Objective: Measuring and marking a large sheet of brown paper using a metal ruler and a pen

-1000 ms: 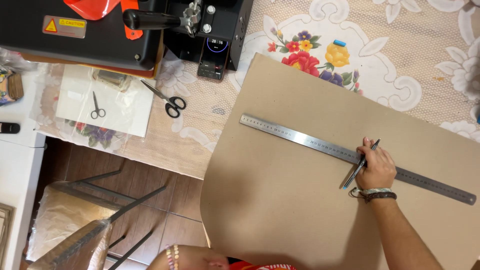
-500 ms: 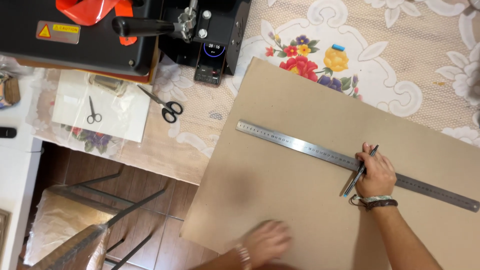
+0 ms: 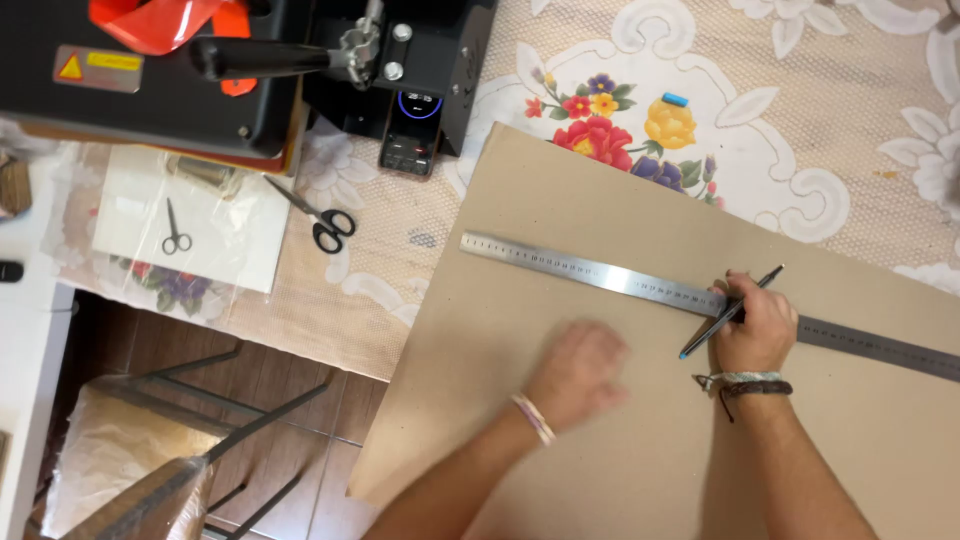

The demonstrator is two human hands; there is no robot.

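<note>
A large sheet of plain brown cardboard [image 3: 640,420] lies flat across the flowered lace tablecloth [image 3: 850,110], its left corner hanging past the table edge over the wooden floor. Its surface is smooth and unmarked as far as can be seen. Across it runs a long steel ruler [image 3: 600,275], slanting down from upper left to lower right.

The left hand [image 3: 580,372] rests on the cardboard, below the ruler and well to the left of the other hand; it is blurred, fingers loosely curled, holding nothing that can be made out. A light band sits on its wrist. To the right, the right hand [image 3: 755,325] presses on the ruler with fingers closed around a dark pen [image 3: 730,312], whose tip points down-left, just below the ruler's lower edge. Dark and pale bracelets circle that wrist.

Up and to the left of the left hand, beyond the cardboard's edge, black-handled scissors [image 3: 315,215] lie on the cloth, with a smaller pair [image 3: 175,228] on a white sheet farther left. A black press machine [image 3: 230,70] stands above them.

Half a second ago the left hand was low at the sheet's near edge; it has since slid up the cardboard toward the ruler. The right hand, pen and ruler keep the same grip and placement.
</note>
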